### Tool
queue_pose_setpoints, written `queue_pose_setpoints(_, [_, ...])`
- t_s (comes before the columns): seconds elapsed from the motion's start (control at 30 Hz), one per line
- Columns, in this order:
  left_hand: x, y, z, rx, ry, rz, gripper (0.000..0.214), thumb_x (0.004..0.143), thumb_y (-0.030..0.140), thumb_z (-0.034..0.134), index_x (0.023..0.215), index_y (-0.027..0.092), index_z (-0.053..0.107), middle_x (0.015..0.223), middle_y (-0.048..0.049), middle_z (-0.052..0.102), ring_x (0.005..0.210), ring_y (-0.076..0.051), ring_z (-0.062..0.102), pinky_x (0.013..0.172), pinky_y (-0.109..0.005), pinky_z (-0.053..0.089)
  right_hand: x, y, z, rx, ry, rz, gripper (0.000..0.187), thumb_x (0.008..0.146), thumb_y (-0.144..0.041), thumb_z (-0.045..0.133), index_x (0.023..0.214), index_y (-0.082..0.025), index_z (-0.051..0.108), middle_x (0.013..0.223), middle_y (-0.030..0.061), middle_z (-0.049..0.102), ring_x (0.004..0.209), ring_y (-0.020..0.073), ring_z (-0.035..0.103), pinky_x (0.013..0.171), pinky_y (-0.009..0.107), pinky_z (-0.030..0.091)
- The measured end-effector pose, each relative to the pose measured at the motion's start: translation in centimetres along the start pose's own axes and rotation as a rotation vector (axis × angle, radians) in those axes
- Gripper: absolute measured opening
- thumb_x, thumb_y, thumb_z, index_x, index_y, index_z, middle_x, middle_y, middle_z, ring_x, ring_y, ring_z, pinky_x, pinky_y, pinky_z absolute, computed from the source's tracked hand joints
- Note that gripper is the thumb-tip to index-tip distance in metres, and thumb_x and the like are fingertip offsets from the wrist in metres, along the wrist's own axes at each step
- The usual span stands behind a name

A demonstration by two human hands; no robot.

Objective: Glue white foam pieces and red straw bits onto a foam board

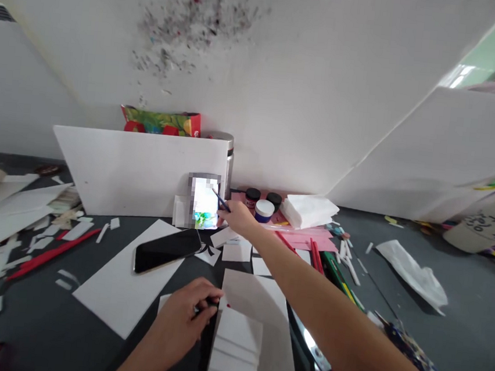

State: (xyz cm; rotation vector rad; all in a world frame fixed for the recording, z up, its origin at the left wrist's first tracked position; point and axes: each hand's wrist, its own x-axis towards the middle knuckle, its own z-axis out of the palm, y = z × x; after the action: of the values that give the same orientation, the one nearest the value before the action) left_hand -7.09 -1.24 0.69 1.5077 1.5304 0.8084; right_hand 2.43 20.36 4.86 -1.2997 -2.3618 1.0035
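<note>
My right hand (239, 218) reaches forward across the table and pinches a thin dark paintbrush (220, 200), its tip up against a small lit phone screen (204, 202) propped upright. My left hand (188, 318) rests near the front, fingers curled on the edge of a stack of white folded card pieces (241, 336); a small dark thing shows at its fingertips but I cannot make it out. A black phone (166, 250) lies flat on a white sheet (133, 279) between the two hands.
Small paint jars (264, 209) and a stack of white tissue (309, 210) stand behind the right hand on pink paper (308, 238). A white board (143, 172) leans at the back. Paper scraps, red strips (50, 254) and pencils (339, 276) litter the dark table.
</note>
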Motion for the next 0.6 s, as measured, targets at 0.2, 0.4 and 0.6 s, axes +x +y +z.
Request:
queue_pose_setpoints(0.2, [0.0, -0.2, 0.0, -0.009, -0.014, -0.009, 0.026, 0.087, 0.024, 0.050, 0.103, 0.023, 0.070, 0.096, -0.0036, 0.061, 0.066, -0.014, 0.057, 0.046, -0.020, 0.048, -2.3, 0.3, -2.0, -0.145, 0.063, -0.011, 0.031, 0.095, -0.033, 0.060, 0.122, -0.017, 0.060, 0.121, 0.0087, 0.063, 0.100, 0.0229, 0.065, 0.084, 0.043, 0.056])
queue_pose_setpoints(0.4, [0.2, -0.9, 0.0, 0.011, -0.018, 0.007, 0.024, 0.087, 0.026, 0.052, 0.102, 0.022, 0.070, 0.099, -0.0039, 0.061, 0.072, -0.015, 0.059, 0.047, -0.019, 0.049, -7.5, 4.3, -5.8, -0.344, 0.143, 0.029, 0.030, 0.096, -0.033, 0.060, 0.121, -0.017, 0.061, 0.120, 0.0084, 0.064, 0.099, 0.0225, 0.065, 0.084, 0.043, 0.056])
queue_pose_setpoints(0.6, [0.0, -1.0, 0.1, -0.037, -0.038, 0.019, 0.024, 0.088, 0.029, 0.053, 0.105, 0.022, 0.069, 0.099, -0.0035, 0.060, 0.070, -0.015, 0.058, 0.047, -0.021, 0.052, -11.2, 7.9, -7.5, -0.515, 0.218, 0.065, 0.028, 0.096, -0.032, 0.059, 0.120, -0.018, 0.062, 0.122, 0.0086, 0.063, 0.101, 0.0221, 0.065, 0.086, 0.043, 0.055])
